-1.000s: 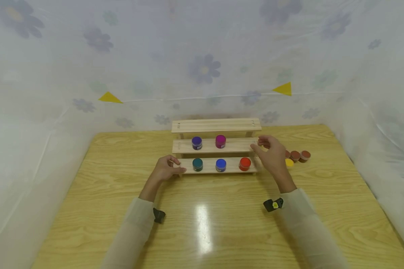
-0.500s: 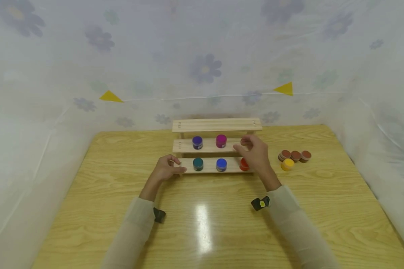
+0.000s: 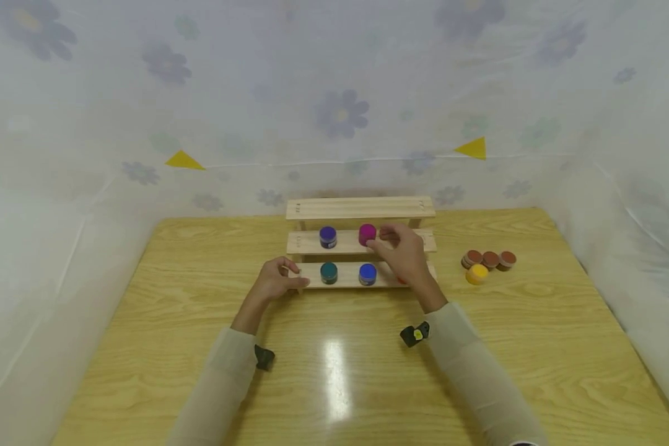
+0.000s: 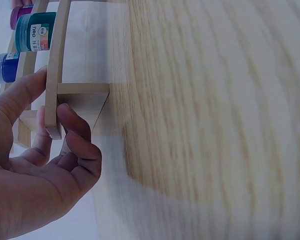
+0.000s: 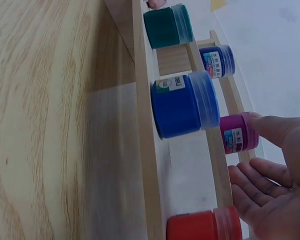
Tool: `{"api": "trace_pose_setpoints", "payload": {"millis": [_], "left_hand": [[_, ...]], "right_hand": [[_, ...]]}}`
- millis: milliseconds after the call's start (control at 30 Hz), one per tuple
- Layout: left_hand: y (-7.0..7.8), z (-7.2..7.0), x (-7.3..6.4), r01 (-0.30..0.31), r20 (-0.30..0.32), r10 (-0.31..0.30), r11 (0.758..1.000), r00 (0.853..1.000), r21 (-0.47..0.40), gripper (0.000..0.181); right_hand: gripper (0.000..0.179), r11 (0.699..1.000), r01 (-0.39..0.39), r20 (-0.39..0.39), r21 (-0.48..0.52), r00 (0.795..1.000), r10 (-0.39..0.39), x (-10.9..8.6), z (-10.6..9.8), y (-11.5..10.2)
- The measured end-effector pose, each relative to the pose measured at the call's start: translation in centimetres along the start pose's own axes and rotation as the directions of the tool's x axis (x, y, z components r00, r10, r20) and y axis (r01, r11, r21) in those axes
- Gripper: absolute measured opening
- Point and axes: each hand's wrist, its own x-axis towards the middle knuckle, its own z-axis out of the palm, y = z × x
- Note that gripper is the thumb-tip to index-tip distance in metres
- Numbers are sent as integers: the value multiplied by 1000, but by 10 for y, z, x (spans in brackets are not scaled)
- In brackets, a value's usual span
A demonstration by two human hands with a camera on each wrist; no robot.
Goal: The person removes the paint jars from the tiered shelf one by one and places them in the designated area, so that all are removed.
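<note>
A three-step wooden rack [image 3: 360,208] holds small paint jars. My left hand [image 3: 274,282] grips the left end of its lowest board, thumb above and fingers curled beneath in the left wrist view. My right hand [image 3: 406,253] is over the middle board, beside the magenta paint jar [image 3: 367,232]. In the right wrist view its thumb [image 5: 277,127] is at the jar's lid, and the other fingers lie loosely extended below. A dark purple-blue jar [image 3: 327,236] shares that board. On the lowest board are a teal jar [image 3: 329,273], a blue jar [image 3: 367,274] and a mostly hidden red jar [image 5: 195,226].
Right of the rack, a yellow jar [image 3: 477,274] stands on the wooden table [image 3: 334,384] in front of several brown-lidded jars [image 3: 490,260]. A flowered sheet [image 3: 256,105] hangs behind and at both sides of the table.
My right hand has moved left along the rack from its right end to the magenta jar, uncovering the yellow jar and now covering most of the red one. My left hand stays put.
</note>
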Motion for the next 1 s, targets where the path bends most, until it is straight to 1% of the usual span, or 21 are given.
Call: {"api": "trace_pose_setpoints", "payload": {"millis": [267,500,800,1000], "left_hand": [[1,0,1,15,-5,-15,1000,1000,1,30],[1,1,1,32,-17,-32,999,999,3,31],[2,3,0,42,-23,-42,999,999,-1,30],[0,2,1,40,-22,-40,999,999,-7,30]], "right_hand": [[43,999,32,7,4,999,-32,2,8,-5],[39,999,35,8,-5,999,-35,5,11,-5],[36,1000,27,6,7,1000,-27,3,10,-5],[39,1000,29,-4,6,1000,-29,0,6,-3]]}}
